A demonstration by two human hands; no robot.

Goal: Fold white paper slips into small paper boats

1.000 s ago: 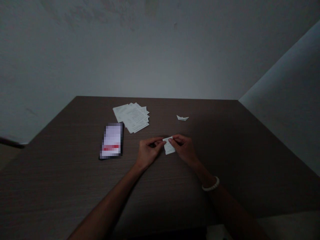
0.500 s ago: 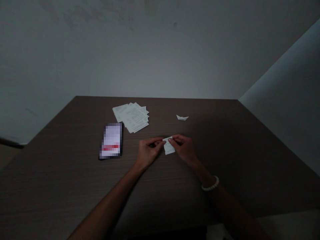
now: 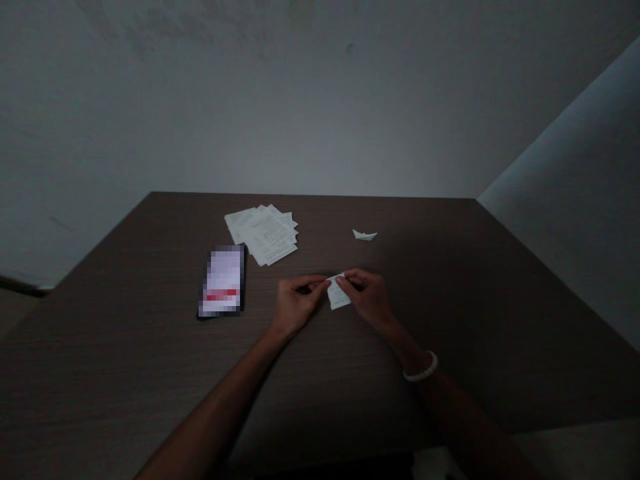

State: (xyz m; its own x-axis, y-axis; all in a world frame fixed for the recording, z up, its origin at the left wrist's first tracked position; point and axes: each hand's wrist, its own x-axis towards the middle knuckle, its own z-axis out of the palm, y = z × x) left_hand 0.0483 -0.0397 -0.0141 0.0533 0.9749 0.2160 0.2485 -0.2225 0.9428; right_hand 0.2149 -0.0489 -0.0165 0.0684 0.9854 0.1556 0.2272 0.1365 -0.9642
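A small white slip of paper (image 3: pixel 339 297) lies near the middle of a dark wooden table (image 3: pixel 125 373). My left hand (image 3: pixel 296 303) pinches its left upper corner with curled fingers. My right hand (image 3: pixel 367 295) grips the slip's top right part, fingers closed over the paper. A white bead bracelet (image 3: pixel 421 371) sits on my right wrist. The room is dim.
A fanned stack of printed paper slips (image 3: pixel 264 235) lies at the back left of the table. A phone with a lit screen (image 3: pixel 223 281) lies left of my hands. A small folded paper boat (image 3: pixel 365 235) sits behind my right hand. Walls enclose the table.
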